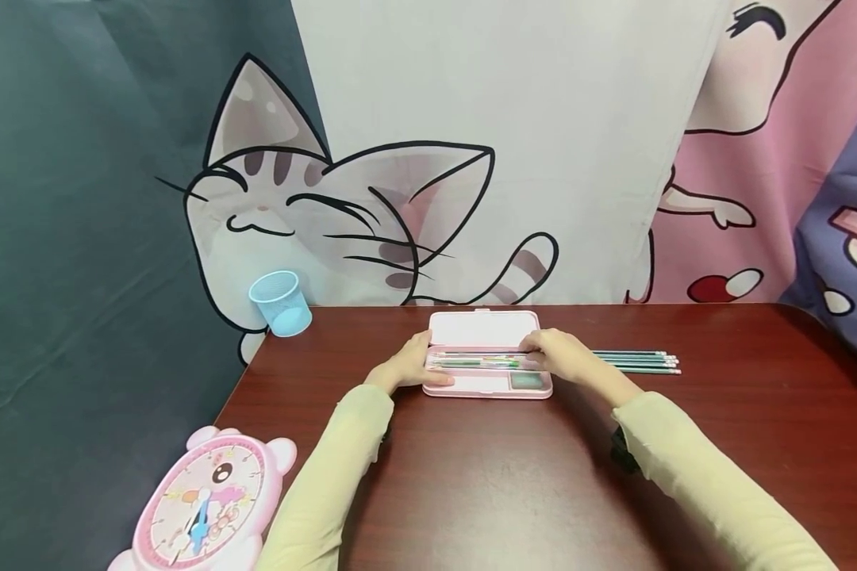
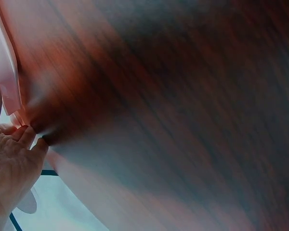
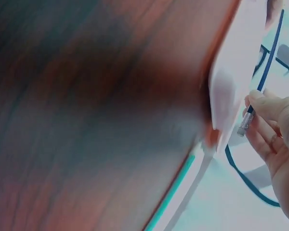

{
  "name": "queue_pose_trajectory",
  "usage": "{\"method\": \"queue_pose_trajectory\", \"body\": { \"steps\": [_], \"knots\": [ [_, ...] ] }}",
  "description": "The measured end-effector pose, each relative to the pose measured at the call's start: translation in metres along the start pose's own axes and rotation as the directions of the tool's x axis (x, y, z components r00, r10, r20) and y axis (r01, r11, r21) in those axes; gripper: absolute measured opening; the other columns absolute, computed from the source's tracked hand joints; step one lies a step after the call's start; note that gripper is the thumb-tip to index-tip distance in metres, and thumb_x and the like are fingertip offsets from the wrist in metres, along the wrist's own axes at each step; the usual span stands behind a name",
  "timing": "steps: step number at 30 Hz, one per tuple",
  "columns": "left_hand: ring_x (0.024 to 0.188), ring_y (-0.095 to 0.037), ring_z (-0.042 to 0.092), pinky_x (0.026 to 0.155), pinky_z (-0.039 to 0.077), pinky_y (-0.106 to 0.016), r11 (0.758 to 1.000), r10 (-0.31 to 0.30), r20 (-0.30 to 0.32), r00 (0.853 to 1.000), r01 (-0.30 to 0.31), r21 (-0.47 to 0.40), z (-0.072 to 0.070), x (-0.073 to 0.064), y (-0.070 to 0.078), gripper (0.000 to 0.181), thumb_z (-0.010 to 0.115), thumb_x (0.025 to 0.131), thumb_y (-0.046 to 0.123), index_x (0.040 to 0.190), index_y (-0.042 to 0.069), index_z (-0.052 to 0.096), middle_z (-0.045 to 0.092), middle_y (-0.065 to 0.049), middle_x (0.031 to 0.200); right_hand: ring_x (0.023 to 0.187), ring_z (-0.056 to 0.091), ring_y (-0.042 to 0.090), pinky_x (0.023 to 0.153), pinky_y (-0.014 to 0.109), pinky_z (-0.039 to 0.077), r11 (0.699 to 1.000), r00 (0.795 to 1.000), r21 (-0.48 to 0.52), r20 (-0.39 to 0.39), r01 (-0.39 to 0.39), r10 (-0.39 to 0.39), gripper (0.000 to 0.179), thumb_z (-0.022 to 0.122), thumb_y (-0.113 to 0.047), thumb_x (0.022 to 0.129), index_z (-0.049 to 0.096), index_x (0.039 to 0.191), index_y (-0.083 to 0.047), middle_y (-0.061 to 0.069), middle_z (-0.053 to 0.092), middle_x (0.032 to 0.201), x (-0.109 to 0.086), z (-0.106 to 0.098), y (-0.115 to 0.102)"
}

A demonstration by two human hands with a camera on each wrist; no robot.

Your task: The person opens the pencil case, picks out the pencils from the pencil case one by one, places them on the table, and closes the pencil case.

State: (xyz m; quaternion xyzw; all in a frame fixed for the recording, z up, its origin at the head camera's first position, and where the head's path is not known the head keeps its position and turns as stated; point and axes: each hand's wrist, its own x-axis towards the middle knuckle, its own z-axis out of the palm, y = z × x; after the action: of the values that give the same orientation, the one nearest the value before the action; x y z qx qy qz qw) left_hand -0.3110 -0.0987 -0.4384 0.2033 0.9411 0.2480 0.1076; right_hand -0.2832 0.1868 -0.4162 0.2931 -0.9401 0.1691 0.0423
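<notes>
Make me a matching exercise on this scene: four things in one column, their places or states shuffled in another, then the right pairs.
Column one:
1. Cup
2. Clock
3. Pencil case
4. Right hand

Column two:
A. Pink, with its lid open
B. Pinches a pencil
C. Toward the head view's lower left corner
D. Blue, at the far left corner of the table

Right pairs: 1-D, 2-C, 3-A, 4-B
</notes>
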Motion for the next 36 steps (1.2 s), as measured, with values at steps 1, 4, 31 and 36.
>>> {"method": "queue_pose_trajectory", "body": {
  "steps": [1, 4, 31, 36],
  "knots": [
    [0.128, -0.027, 0.035, 0.108, 0.029, -0.040, 1.000, 0.001, -0.001, 1.000, -0.001, 0.002, 0.000, 0.000, 0.000, 0.095, 0.077, 0.070, 0.039, 0.138, -0.003, 0.025, 0.035, -0.019, 0.138, 0.086, 0.063, 0.022, 0.078, 0.042, 0.049, 1.000, 1.000, -0.009, -0.010, 0.002, -0.002, 0.013, 0.064, -0.005, 0.082, 0.069, 0.094, -0.005, 0.006, 0.069, 0.091, -0.002, -0.003, 0.002],
    [0.131, -0.028, 0.032, 0.109, 0.027, -0.041, 1.000, -0.003, 0.004, 1.000, 0.003, 0.002, 0.000, 0.000, 0.000, 0.098, 0.076, 0.070, 0.039, 0.140, -0.003, 0.021, 0.032, -0.020, 0.141, 0.082, 0.063, 0.022, 0.073, 0.040, 0.050, 0.999, 0.999, -0.037, -0.031, 0.016, -0.017, 0.012, 0.064, -0.001, 0.080, 0.069, 0.091, -0.004, 0.006, 0.068, 0.088, -0.010, -0.010, 0.010],
    [0.134, -0.029, 0.027, 0.111, 0.024, -0.041, 1.000, -0.010, 0.015, 1.000, 0.010, -0.003, 0.000, 0.002, -0.003, 0.100, 0.076, 0.072, 0.037, 0.142, -0.004, 0.017, 0.028, -0.021, 0.144, 0.066, 0.058, 0.018, 0.059, 0.032, 0.048, 0.985, 0.993, -0.167, -0.118, -0.033, 0.013, 0.018, 0.071, 0.005, 0.068, 0.061, 0.077, -0.008, -0.001, 0.060, 0.072, -0.128, -0.037, 0.107],
    [0.134, -0.028, 0.027, 0.111, 0.024, -0.041, 1.000, -0.012, 0.019, 1.000, 0.012, -0.001, 0.001, 0.002, -0.002, 0.101, 0.075, 0.071, 0.038, 0.142, -0.003, 0.017, 0.028, -0.020, 0.144, 0.064, 0.052, 0.014, 0.058, 0.030, 0.045, 0.976, 0.988, -0.214, -0.157, -0.035, 0.001, 0.018, 0.072, 0.003, 0.067, 0.062, 0.077, -0.009, -0.003, 0.054, 0.070, -0.124, -0.036, 0.107]
  ]
}}
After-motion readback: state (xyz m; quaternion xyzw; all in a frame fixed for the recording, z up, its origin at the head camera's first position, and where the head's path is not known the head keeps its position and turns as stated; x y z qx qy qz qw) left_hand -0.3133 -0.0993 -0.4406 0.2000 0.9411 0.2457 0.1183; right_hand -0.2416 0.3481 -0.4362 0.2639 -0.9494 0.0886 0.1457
